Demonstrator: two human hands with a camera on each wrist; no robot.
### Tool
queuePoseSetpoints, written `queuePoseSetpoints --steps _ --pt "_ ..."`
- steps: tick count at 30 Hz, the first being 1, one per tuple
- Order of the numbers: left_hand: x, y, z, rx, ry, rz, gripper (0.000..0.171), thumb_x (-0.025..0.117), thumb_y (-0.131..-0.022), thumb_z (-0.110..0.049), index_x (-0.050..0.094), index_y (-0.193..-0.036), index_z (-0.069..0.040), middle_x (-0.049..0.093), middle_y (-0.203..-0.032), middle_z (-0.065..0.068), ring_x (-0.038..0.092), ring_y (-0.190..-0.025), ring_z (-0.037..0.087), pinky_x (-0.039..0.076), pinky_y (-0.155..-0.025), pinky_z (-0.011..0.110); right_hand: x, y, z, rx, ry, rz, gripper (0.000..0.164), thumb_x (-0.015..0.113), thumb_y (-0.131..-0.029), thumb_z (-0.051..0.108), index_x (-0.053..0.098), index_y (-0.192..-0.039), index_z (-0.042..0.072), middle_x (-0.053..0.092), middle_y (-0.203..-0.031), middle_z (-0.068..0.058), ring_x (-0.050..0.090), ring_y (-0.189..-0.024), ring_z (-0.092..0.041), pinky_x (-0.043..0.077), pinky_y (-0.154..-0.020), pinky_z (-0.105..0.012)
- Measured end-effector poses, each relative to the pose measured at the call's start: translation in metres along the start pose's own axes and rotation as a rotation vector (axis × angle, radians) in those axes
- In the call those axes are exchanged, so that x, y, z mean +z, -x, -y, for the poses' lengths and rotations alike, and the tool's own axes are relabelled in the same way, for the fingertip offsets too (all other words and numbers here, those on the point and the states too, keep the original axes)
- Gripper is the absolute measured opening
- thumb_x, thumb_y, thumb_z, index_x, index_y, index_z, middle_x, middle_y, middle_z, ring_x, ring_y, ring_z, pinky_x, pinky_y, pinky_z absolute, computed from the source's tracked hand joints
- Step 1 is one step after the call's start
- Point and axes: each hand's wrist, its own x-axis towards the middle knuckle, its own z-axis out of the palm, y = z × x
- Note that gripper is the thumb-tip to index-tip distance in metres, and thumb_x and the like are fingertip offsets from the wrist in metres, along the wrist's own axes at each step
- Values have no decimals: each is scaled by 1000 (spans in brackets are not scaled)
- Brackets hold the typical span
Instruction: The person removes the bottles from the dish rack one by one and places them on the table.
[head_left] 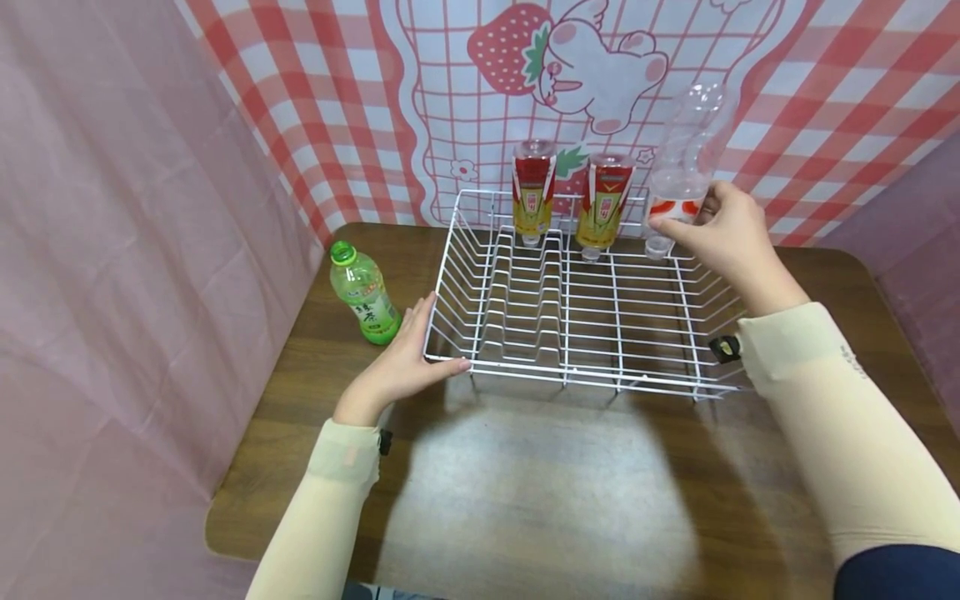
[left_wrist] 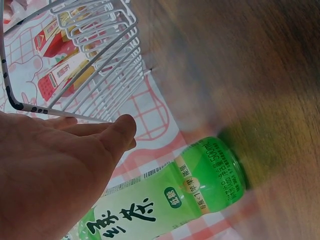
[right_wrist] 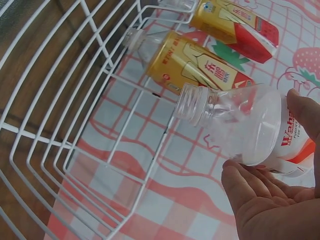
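My right hand (head_left: 726,233) grips a clear plastic bottle (head_left: 684,154) round its white-and-red label. The bottle is upside down, with its uncapped neck (right_wrist: 192,105) pointing down over the back right of a white wire dish rack (head_left: 592,382). Two red-and-gold drink bottles (head_left: 534,187) (head_left: 604,200) stand neck-down at the rack's back edge. My left hand (head_left: 401,362) rests at the rack's front left corner, fingers straight along the left side and thumb on the front rim. Beside it, a green tea bottle (head_left: 365,292) with a green cap stands upright on the table.
The rack sits on a dark wooden table (head_left: 540,492). Behind it hangs a red-and-white checked cloth (head_left: 345,108) with a cartoon print. Pink curtains (head_left: 120,250) close off the left side, and a mauve one (head_left: 911,208) the right.
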Motion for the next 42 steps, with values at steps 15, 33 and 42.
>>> queuePoseSetpoints --steps 15,33,42 --pt "0 -1 0 -3 3 1 122 77 -82 -61 -2 -165 -19 -2 -169 12 -7 -152 30 10 -120 53 -3 9 3 -30 -17 -68 80 80 -84 53 54 -143 5 62 -135 -17 65 -109 -20 53 -74 -17" --pt "-1 0 -2 -4 2 8 122 77 -82 -62 -4 -165 -20 -3 -169 9 -8 -152 30 10 -119 55 -6 23 8 -63 -73 -36 81 82 -85 44 48 -148 6 59 -140 -16 63 -116 -20 53 -81 -16" --pt "0 0 -2 -3 -3 5 122 77 -83 -61 -3 -165 -20 -3 -169 9 -7 -152 31 9 -119 56 -6 30 11 -99 -103 -40 79 85 -83 40 51 -145 6 61 -136 -16 65 -109 -13 52 -76 -12"
